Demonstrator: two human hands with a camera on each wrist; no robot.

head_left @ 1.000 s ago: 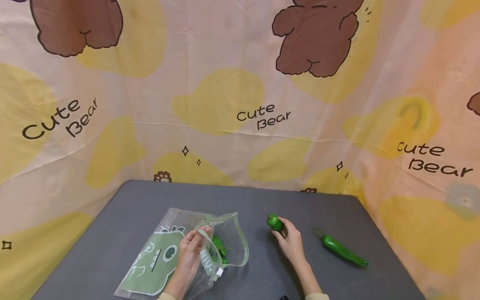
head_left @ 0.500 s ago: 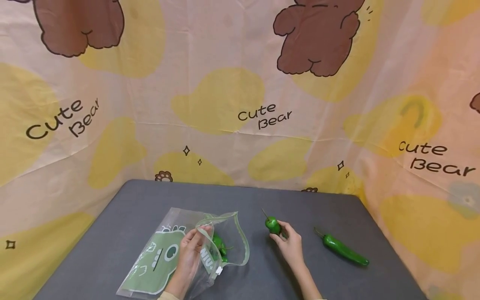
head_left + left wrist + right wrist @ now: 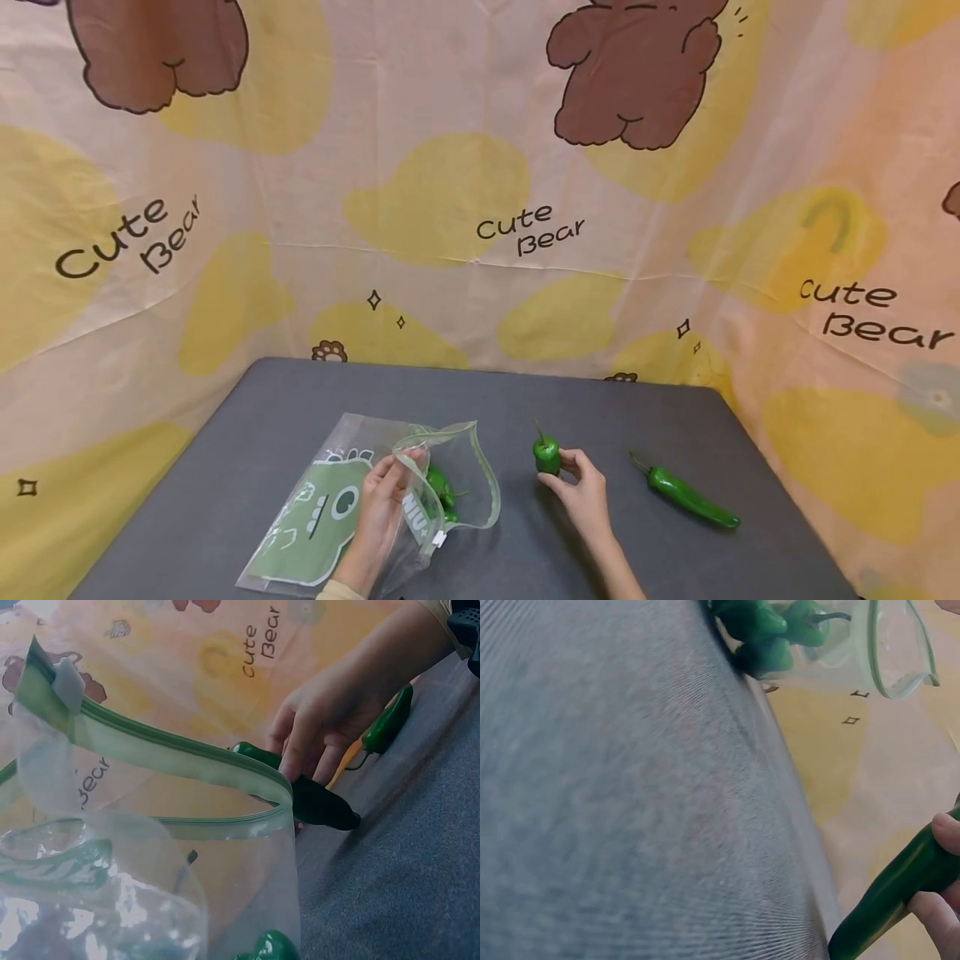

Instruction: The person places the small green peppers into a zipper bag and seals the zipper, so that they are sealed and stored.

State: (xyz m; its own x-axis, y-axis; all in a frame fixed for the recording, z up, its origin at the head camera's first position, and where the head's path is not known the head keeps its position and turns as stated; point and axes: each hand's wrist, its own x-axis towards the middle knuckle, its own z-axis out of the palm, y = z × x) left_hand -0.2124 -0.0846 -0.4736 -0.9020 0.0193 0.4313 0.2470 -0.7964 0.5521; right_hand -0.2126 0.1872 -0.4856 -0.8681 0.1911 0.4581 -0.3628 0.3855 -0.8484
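My left hand (image 3: pixel 381 508) pinches one side of the mouth of a clear zip bag (image 3: pixel 487 492) with a green monster print, and the mouth gapes to the right. Several green peppers (image 3: pixel 765 634) lie inside it. To the right of the mouth, my right hand (image 3: pixel 587 498) grips a long green pepper (image 3: pixel 547 455) between thumb and fingers. In the head view this pepper shows nearly end-on, stem up. The right wrist view has its tapered lower end (image 3: pixel 885 900) close to the tabletop. The left hand itself is out of sight in the left wrist view.
Another long green pepper (image 3: pixel 690 497) lies on the grey table (image 3: pixel 450 392), right of my right hand. A white slider (image 3: pixel 438 540) sits at the near end of the bag's zip. A patterned cloth (image 3: pixel 420 200) hangs around the table's back and sides.
The pepper in my right hand has turned, its stem going from leaning up-left to nearly upright. That hand has shifted only slightly, while the left hand and bag hold nearly still.
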